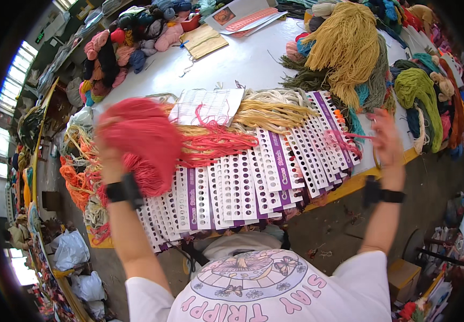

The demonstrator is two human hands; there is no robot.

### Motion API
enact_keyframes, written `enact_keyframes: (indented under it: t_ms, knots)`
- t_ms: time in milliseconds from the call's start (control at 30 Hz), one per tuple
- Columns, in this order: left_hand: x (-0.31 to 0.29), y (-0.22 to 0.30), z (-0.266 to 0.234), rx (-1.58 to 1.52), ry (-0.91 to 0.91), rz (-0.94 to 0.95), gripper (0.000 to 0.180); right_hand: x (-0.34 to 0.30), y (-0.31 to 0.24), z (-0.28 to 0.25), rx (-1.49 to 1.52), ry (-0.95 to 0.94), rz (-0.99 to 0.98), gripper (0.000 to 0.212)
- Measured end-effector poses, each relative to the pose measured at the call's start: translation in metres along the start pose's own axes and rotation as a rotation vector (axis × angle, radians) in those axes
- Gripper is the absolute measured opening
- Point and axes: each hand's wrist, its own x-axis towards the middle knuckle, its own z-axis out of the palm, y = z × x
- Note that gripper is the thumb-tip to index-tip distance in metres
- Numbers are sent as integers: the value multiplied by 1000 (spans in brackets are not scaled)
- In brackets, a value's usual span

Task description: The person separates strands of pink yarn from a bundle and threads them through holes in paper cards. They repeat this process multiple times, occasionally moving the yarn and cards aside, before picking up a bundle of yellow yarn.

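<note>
My left hand (110,155) grips a large hank of coral-red yarn (143,126), blurred by motion, whose loose bulk hides most of the fingers. Out to the right, my right hand (388,140) is closed on a coral strand (358,136) that runs leftward over the cards. White and purple thread cards (242,182) with rows of punched holes lie fanned along the near table edge. Across their upper part spread coral threads (218,144) and golden-yellow threads (275,111). A printed paper sheet (208,104) rests on these, with a few coral ends over it.
Yarn heaps (151,29) line the table's far left side. A mustard hank (347,43) and a green hank (418,88) sit at the right. Farther back lie a wooden board (204,42) and printed sheets (245,20). Orange yarn (76,180) hangs at the left edge.
</note>
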Motion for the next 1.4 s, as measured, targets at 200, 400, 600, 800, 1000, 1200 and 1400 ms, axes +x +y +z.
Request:
enact_keyframes:
  t_ms: [200,400,600,800,1000,1200,1400]
  knots:
    - [-2,116,-73,-825,-99,-188,27,6,-30,-291,-91,596,-140,34]
    - [-43,-7,146,-628,-143,-612,14,-4,-13,57,-319,-97,-9,52]
    - [-75,-109,229,-254,-375,-969,28,-25,29,169,-60,-771,117,48]
    - [-72,-115,228,-250,-475,-1059,24,-27,32,167,-2,-797,151,52]
    - [-72,-119,233,-192,-373,-1004,13,-26,34,172,-164,-723,111,47]
    - [-83,-136,233,121,-200,-661,12,-19,48,183,-466,-380,-83,16]
    - [-75,-150,235,524,-261,-680,12,-13,82,181,-368,-292,4,21]
